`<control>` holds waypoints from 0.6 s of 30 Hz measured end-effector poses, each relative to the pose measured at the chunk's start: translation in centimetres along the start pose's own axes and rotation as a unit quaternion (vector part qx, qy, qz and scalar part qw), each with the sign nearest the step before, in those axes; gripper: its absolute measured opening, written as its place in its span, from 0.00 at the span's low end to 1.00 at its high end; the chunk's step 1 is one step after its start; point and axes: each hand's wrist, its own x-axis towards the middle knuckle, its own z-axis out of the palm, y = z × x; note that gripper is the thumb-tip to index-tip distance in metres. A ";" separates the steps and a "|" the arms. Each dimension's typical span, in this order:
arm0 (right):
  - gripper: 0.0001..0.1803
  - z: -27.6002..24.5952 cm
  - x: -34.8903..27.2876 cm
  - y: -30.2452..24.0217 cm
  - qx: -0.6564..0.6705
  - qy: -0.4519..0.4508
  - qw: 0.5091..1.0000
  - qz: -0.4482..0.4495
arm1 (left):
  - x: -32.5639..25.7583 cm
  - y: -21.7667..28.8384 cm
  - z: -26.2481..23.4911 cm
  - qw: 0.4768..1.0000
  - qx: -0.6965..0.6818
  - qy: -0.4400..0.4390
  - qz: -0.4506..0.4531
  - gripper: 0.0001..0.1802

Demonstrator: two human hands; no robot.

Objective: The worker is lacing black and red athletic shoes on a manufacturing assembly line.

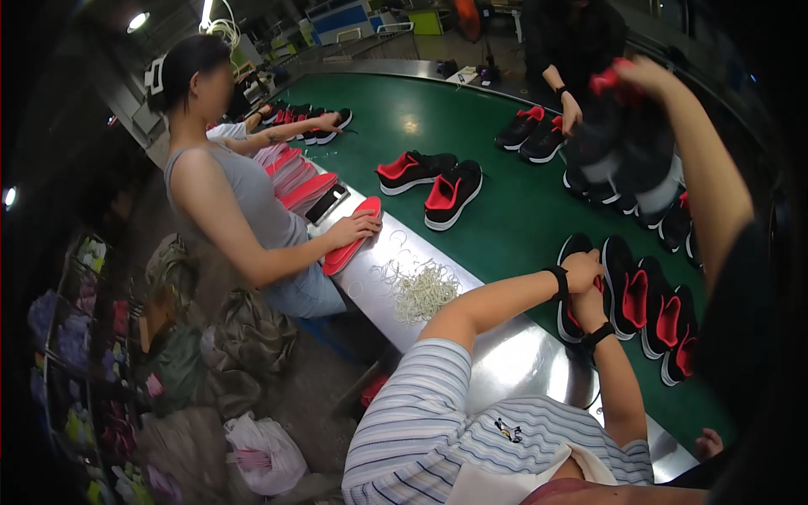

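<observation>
My right hand (pixel 641 74) is raised above the green conveyor belt (pixel 471 126), shut on a black sneaker with a red lining (pixel 619 139). Only a few fingers of what seems to be my left hand (pixel 709 443) show at the lower right by the belt's edge, and their grip is hidden. Below the lifted sneaker, a row of black and red sneakers (pixel 652 303) lies on the belt. A co-worker in a striped shirt (pixel 438 421) holds one of them with both hands (pixel 582 286).
A pair of sneakers (pixel 431 178) stands mid-belt, with more at the far end (pixel 532 131). Another co-worker in a grey top presses a red insole (pixel 352 236) on the steel side table (pixel 505 362), beside a heap of pale strings (pixel 423 290). Bags crowd the floor at the left.
</observation>
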 end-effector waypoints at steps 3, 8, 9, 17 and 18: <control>0.14 -3.4 0.0 0.8 0.076 -0.206 0.975 0.025 | 0.3 1.9 -1.3 0.999 0.035 -0.014 0.001 0.09; 0.12 -11.8 -0.8 -5.9 -0.004 -0.216 0.976 -0.014 | -2.0 1.0 -1.7 0.999 0.006 0.009 0.053 0.14; 0.11 -11.2 -2.3 -4.7 -0.077 -0.180 0.981 -0.015 | -2.9 1.0 -2.5 0.995 -0.053 0.023 0.082 0.17; 0.35 -7.6 -0.4 -7.6 -0.187 -0.193 0.960 0.081 | -12.4 -12.3 -13.8 0.911 0.228 0.204 -0.276 0.19; 0.34 -7.1 0.0 -6.1 -0.215 -0.176 0.958 0.069 | -13.3 -13.9 -14.7 0.877 0.293 0.207 -0.319 0.20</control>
